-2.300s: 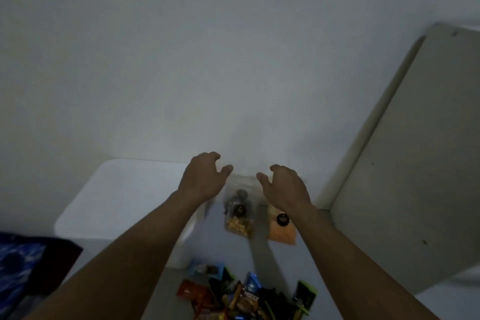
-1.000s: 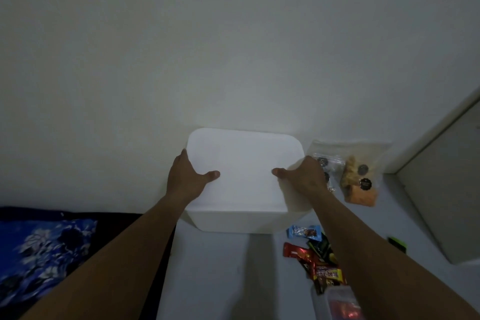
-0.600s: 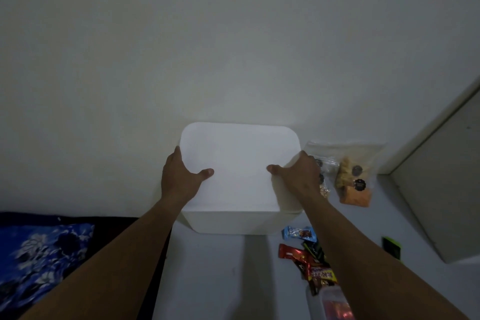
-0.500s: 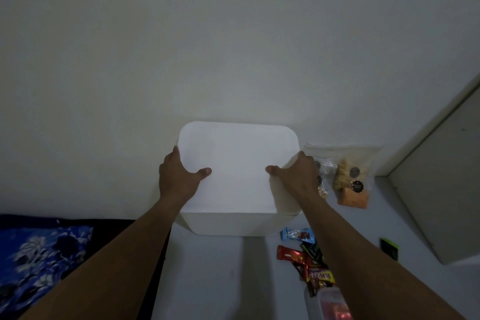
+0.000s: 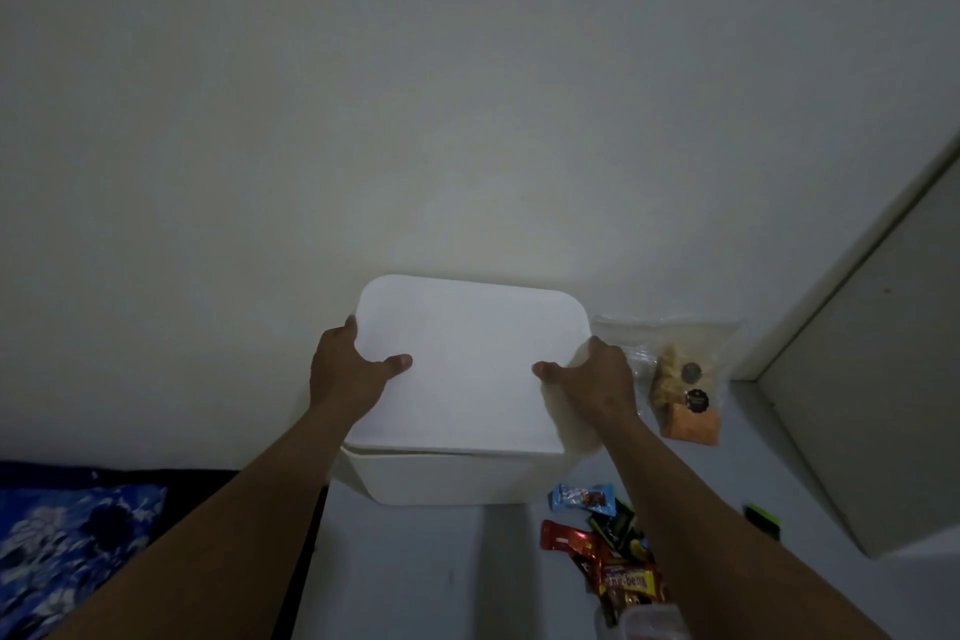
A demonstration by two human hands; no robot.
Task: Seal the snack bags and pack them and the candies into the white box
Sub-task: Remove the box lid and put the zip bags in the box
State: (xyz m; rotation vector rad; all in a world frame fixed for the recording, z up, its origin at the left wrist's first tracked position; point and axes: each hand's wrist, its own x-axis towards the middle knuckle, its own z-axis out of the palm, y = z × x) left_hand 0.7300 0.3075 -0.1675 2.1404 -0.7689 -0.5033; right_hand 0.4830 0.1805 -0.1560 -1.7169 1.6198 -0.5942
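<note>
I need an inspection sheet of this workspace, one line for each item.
Surface: pale floor, dim light.
Job's things: white box with lid on; snack bags to its right, against the wall; candies loose in front.
Clutter: clear container, green item, blue cloth.
Grippers: left hand and right hand grip the lid's sides.
Cables: nothing seen.
Surroundings: wall, door.

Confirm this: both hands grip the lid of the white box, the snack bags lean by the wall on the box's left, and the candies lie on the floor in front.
Not quite. The head view shows the snack bags on the right of the white box, not the left. The rest holds: the left hand and right hand grip the lid, and the candies lie on the floor in front.
</note>
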